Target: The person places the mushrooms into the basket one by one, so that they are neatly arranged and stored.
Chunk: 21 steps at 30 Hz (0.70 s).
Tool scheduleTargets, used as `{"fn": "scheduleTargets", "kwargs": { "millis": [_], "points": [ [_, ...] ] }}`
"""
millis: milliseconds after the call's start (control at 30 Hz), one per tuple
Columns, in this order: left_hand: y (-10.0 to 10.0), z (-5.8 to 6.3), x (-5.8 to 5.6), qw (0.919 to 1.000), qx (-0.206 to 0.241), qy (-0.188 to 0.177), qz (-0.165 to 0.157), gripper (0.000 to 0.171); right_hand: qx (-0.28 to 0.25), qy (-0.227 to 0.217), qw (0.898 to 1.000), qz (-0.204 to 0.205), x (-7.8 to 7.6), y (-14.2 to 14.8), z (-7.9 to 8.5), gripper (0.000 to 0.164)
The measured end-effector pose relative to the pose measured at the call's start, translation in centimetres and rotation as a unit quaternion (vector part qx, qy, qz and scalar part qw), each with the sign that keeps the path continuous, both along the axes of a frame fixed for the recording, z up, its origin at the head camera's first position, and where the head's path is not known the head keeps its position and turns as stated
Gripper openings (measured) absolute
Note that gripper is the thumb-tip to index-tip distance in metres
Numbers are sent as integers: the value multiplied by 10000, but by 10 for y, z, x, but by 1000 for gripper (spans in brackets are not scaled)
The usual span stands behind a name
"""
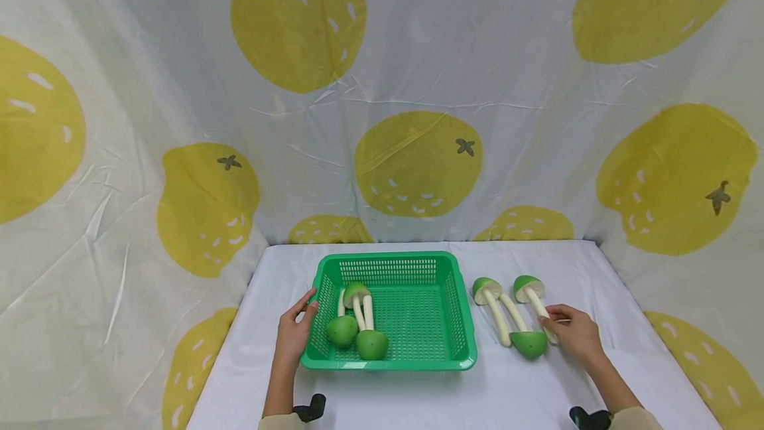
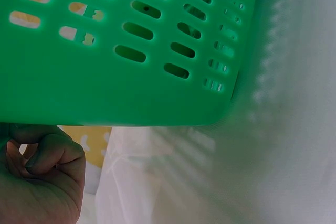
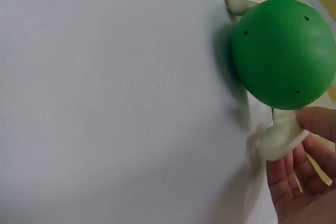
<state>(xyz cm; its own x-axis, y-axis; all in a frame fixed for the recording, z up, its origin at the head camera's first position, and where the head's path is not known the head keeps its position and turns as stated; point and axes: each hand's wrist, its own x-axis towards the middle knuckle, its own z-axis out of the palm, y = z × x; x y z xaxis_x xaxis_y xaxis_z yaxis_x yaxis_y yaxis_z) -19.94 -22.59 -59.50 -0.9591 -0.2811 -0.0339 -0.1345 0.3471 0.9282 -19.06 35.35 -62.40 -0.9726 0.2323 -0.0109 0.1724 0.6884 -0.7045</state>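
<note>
A green plastic basket (image 1: 412, 365) stands on the table with three green-capped toy mushrooms (image 1: 373, 345) in its left part. My left hand (image 1: 292, 334) holds the basket's left rim; the left wrist view has its curled fingers (image 2: 58, 153) beneath the slotted wall (image 2: 105, 90). To the right of the basket lie three more such mushrooms. My right hand (image 1: 574, 336) pinches the pale stem of the rightmost mushroom (image 1: 528, 287) near its lower end. Close by that stem end is the cap of another mushroom (image 3: 283, 53), large in the right wrist view. The third mushroom (image 1: 494, 307) lies further left.
A white cloth (image 1: 507, 393) covers the table. Hanging fabric with yellow lemon prints (image 1: 418, 164) encloses the table at the back and both sides. Dark straps (image 1: 310, 409) sit on both wrists.
</note>
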Motion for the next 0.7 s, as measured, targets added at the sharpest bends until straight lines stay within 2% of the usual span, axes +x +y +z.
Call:
{"fn": "scheduleTargets", "kwargs": {
  "millis": [267, 533, 700],
  "points": [
    [-1, -2, 0, 10000, 87, 40, -10, 40, -91, -113, 9997, -175, 2, -1, 5, 39],
    [-1, -1, -1, 9999, 114, 49, -24, 41, -129, 4, 9991, -398, -1, -4, 14, 41],
    [-2, 0, -1, 9998, 148, -90, -68, 40, -439, -71, 9981, -427, -2, -11, 23, 47]
  ]
}}
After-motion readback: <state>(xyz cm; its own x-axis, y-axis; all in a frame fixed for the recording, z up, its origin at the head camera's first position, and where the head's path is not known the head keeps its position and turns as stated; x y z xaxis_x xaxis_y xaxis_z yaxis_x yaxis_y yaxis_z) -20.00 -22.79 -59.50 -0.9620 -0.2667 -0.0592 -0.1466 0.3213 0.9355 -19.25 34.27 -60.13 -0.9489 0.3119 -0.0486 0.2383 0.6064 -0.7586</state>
